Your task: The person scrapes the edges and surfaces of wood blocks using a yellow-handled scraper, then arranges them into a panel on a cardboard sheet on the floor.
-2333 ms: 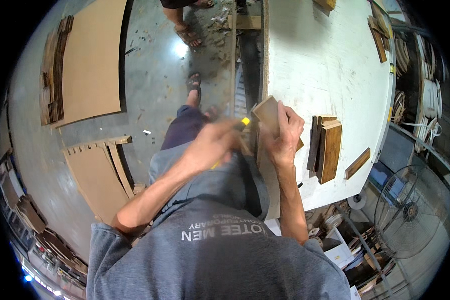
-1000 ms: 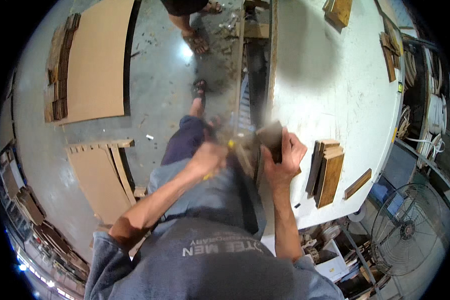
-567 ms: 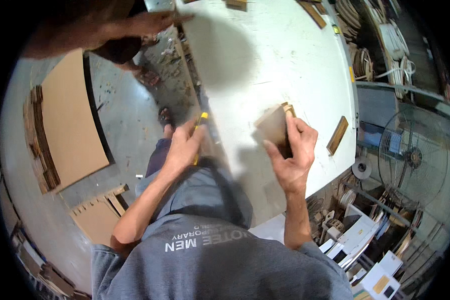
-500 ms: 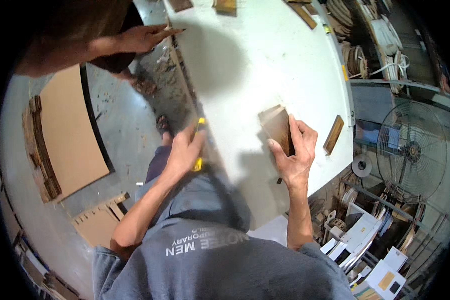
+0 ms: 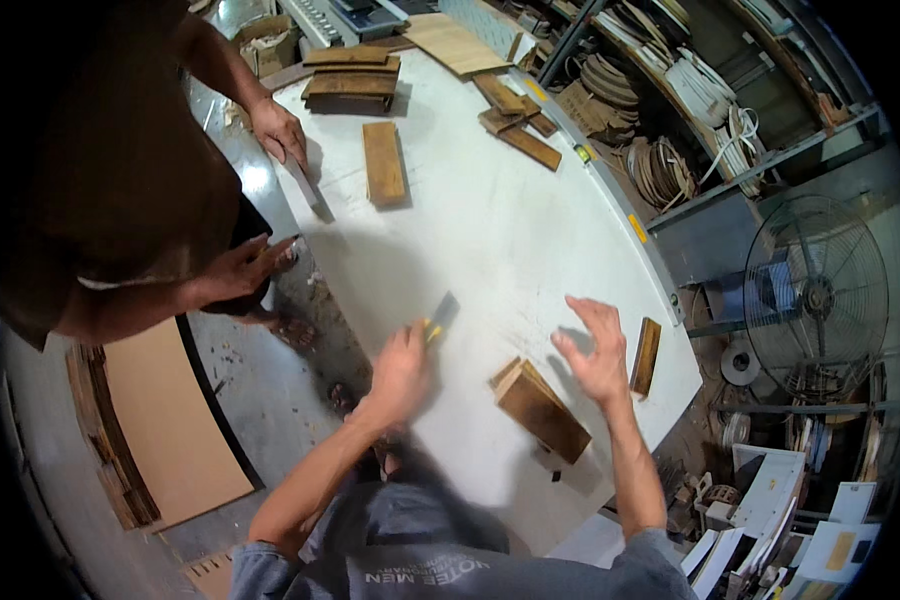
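The wooden block point(image 5: 542, 410) lies flat on the white bench point(image 5: 490, 230), near its front edge and close to me, its long axis running on a slant from upper left to lower right. Everything else I place from that block. My right hand point(image 5: 595, 352) hangs just above and to the right of its upper end, apart from it, fingers point(image 5: 600, 315) spread wide and holding nothing. My left hand point(image 5: 402, 368) sits to the block's left, a little farther off, fingers closed round a small yellow-and-black tool point(image 5: 438, 318) whose dark tip points up and away from the block. So the right hand is the nearer one. A slim wooden strip point(image 5: 647, 356) lies beyond my right hand, near the bench's right edge. Another person's hand point(image 5: 278, 130) rests at the far left edge of the bench.
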Motion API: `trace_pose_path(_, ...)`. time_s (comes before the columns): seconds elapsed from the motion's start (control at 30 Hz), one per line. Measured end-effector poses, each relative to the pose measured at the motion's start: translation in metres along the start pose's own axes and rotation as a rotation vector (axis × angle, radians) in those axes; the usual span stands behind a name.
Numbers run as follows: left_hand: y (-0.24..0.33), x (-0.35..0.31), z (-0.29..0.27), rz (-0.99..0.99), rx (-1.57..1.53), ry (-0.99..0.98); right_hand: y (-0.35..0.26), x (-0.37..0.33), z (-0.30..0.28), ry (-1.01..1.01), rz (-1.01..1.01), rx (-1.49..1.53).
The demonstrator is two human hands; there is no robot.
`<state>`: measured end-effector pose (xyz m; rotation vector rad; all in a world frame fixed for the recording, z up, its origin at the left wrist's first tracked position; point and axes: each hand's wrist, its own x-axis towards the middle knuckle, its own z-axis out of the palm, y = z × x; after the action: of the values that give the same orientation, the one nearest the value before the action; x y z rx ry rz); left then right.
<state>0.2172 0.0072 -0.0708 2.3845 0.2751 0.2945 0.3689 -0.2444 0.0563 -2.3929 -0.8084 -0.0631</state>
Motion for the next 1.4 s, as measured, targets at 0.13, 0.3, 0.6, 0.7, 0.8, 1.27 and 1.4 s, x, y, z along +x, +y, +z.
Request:
trace_pose_path(0.13, -0.003, 0.046, 0.011, -0.138, -0.281, -0.052, 0.072, 0.108, 0.012, -0.059, 0.192, 0.061)
trace_pose_path(0.3, -0.024, 0.039, -0.002, -0.232, -0.514, 0.017, 0.131, 0.303, 0.075, 0.030, 0.242, 0.055)
trace_pose_path(0.6, -0.028, 0.048, 0.000, -0.116, -0.450, -0.064, 0.164, 0.528, 0.160, -0.219, 0.260, -0.346)
trace_pose_path(0.7, -0.035, 0.042, 0.007, -0.140, -0.428, -0.052, 0.189, 0.529, 0.175, -0.337, 0.327, -0.402)
trace_pose_path(0.8, -0.032, 0.044, -0.004, -0.230, -0.430, -0.152, 0.173, 0.502, 0.170, -0.332, 0.316, -0.465)
trace_pose_path(1.27, -0.018, 0.038, 0.008, -0.262, -0.554, 0.001, 0.120, 0.215, 0.032, 0.073, 0.562, 1.125)
trace_pose_path(1.4, -0.031, 0.032, 0.014, -0.286, -0.573, 0.065, 0.024, 0.133, 0.005, -0.041, 0.504, 1.777)
